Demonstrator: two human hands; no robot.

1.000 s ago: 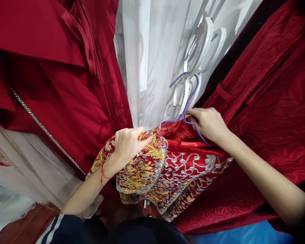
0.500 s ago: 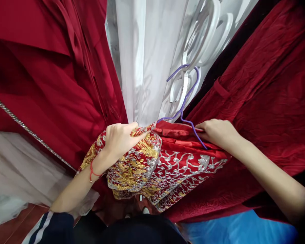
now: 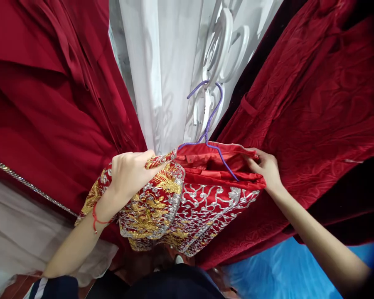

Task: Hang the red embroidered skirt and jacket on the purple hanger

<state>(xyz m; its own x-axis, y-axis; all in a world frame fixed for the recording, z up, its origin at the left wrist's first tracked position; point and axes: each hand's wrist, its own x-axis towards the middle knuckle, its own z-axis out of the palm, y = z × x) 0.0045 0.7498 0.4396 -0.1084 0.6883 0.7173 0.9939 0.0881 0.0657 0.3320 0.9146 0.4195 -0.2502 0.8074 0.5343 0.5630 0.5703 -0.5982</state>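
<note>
A red skirt (image 3: pixel 205 203) with gold and silver embroidery hangs in front of me, its red satin waistband lining showing at the top. My left hand (image 3: pixel 129 174) is closed around the left side of the waistband, with a red string bracelet on the wrist. At the right end of the waistband, my right hand (image 3: pixel 266 168) grips the edge between thumb and fingers. A purple wire hanger (image 3: pixel 209 124) is hooked on white scrollwork above, and its arms reach into the waist opening. The left tip of the hanger is hidden by the fabric.
White curled metalwork (image 3: pixel 221 45) stands behind the hanger, beside a white panel (image 3: pixel 165 62). Plain red cloth (image 3: pixel 50 104) hangs at left, with a glittering trim (image 3: pixel 28 182) and pale tulle (image 3: pixel 28 224) below. Textured red fabric (image 3: pixel 314 108) hangs at right, above blue fluffy material (image 3: pixel 268 270).
My right hand has turned and now wraps the waistband's right end with the thumb inside. The waist opening gapes wider. The whole view has shifted, so things appear further left.
</note>
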